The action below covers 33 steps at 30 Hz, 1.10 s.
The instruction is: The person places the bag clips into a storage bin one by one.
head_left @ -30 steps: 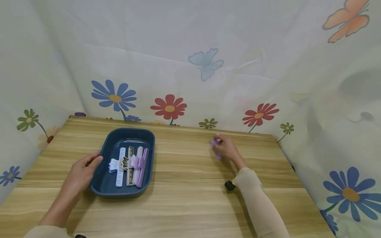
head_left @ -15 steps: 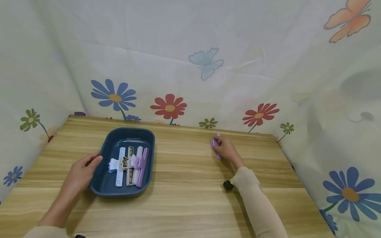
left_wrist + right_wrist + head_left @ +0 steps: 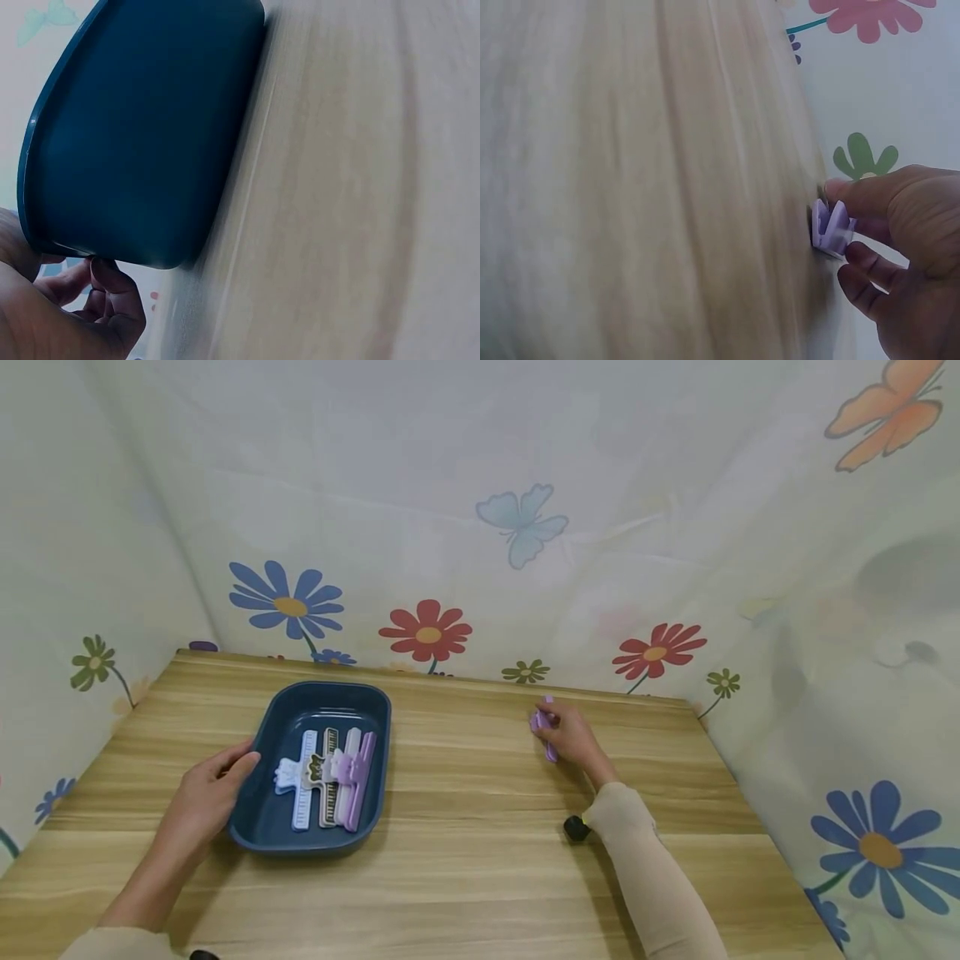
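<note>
In the head view, a dark blue rectangular tray (image 3: pixel 384 710) stands on the left of the table. My left hand (image 3: pixel 201 797) grips its left rim, thumb on top and fingers curled beneath, as the left wrist view also shows. Side by side in the tray lie several long-jawed bag clips: a pale blue clip (image 3: pixel 303 802), a dark patterned clip (image 3: pixel 328 806), a white clip (image 3: pixel 352 740) and a purple clip (image 3: pixel 361 785). Far to the right, my right hand (image 3: pixel 573 737) pinches another purple bag clip (image 3: pixel 831 227) at its handle, low at the tabletop; its middle is partly hidden by the fingers.
The wood-grain table (image 3: pixel 465 827) reaches back to a pale fabric backdrop (image 3: pixel 390 468) printed with flowers and butterflies. More of this fabric hangs along both sides. A small black object (image 3: pixel 576 828) sits at the right sleeve's cuff.
My right fingers have settled lower around the purple clip, which stays in the same spot. My left hand and the tray have not moved.
</note>
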### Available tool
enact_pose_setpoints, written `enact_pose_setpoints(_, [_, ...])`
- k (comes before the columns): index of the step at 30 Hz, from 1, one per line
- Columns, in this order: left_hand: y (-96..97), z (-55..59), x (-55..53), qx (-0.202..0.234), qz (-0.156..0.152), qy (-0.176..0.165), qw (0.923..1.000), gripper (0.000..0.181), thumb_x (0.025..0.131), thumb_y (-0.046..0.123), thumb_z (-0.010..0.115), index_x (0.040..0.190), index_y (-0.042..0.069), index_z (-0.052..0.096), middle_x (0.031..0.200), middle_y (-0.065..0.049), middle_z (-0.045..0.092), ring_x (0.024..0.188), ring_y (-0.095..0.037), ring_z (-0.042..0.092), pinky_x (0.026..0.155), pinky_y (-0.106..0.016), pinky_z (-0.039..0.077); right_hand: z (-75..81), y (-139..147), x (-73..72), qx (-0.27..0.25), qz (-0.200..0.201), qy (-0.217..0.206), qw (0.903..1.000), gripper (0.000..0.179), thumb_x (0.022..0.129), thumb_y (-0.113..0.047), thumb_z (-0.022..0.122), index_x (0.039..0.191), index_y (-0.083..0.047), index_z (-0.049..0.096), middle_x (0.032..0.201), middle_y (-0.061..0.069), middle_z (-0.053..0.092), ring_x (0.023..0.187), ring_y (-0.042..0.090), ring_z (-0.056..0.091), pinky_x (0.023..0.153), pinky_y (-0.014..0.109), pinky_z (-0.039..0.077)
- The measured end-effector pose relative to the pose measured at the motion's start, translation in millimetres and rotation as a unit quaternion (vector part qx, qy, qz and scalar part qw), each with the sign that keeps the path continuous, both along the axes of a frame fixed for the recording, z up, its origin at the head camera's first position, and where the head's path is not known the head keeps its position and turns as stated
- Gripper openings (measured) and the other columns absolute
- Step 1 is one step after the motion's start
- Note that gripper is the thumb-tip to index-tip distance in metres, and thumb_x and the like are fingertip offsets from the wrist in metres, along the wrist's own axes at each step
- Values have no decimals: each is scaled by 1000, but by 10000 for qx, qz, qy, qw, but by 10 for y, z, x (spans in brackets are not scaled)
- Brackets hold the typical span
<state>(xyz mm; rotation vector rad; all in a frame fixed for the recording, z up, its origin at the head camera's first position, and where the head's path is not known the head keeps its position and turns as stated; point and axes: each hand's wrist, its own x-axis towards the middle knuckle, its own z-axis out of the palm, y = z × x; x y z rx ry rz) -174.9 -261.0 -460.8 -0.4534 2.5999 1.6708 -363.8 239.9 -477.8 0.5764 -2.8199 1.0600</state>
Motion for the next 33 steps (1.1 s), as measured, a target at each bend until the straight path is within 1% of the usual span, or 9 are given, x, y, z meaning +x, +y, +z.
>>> enact_pose_setpoints(3, [13,-2,-2,13,4,18,10000,72,110,51,37,161,0,29,162,-34,26,144,-54,31,112,-70,30,-13,19,3,-155,13,81,9998,49,88,3,77,134,11,61,118,28,69,98,38,68,80,43,60])
enact_pose_setpoints(7, [24,4,-7,7,24,10,10000,71,110,51,37,161,1,29,162,-34,26,144,-54,31,112,-70,31,-5,41,8,-390,-62,69,9992,49,88,5,76,135,9,62,121,26,69,98,38,67,70,33,59])
enact_pose_setpoints(12, [21,3,-15,49,74,-65,9999,72,110,51,37,162,2,27,163,-33,24,145,-54,30,113,-69,30,55,51,46,-576,-169,-91,9982,49,91,2,76,138,3,63,116,23,69,99,37,67,66,29,57])
enact_pose_setpoints(15, [18,-4,-20,49,83,-75,9999,71,111,50,37,162,2,27,163,-33,24,146,-54,29,113,-69,30,97,56,70,-666,-227,-183,9974,49,92,0,75,140,2,62,114,22,70,100,35,66,65,27,54])
enact_pose_setpoints(19, [15,-15,-20,54,109,-114,9999,71,111,50,37,162,2,27,163,-33,24,146,-54,28,113,-69,29,141,69,91,-825,-237,-228,9960,50,93,-2,75,141,3,60,110,22,71,100,35,65,69,27,52])
enact_pose_setpoints(23, [11,-23,-19,62,118,-142,9998,72,110,50,36,162,2,26,163,-33,23,146,-54,29,113,-69,30,208,69,129,-1002,-246,-275,9943,49,95,-6,74,140,3,60,108,21,70,101,35,63,80,35,53])
enact_pose_setpoints(26, [7,-25,-20,38,98,-113,9999,71,111,50,36,162,1,26,163,-33,24,145,-54,29,113,-69,30,254,67,145,-1092,-230,-254,9934,49,95,-8,74,141,4,60,109,21,69,101,33,63,85,38,54])
enact_pose_setpoints(28, [7,-24,-21,49,83,-104,9999,71,111,50,36,162,1,26,163,-33,23,146,-54,28,113,-69,30,288,66,155,-1140,-186,-218,9931,49,96,-7,74,140,5,59,110,22,69,100,33,63,86,37,54])
enact_pose_setpoints(33, [14,-17,-19,64,73,-113,9999,71,111,51,36,162,2,26,163,-33,23,146,-54,28,112,-69,30,372,69,186,-1332,-126,-187,9908,48,97,-5,72,140,7,58,112,25,69,99,32,62,85,30,53])
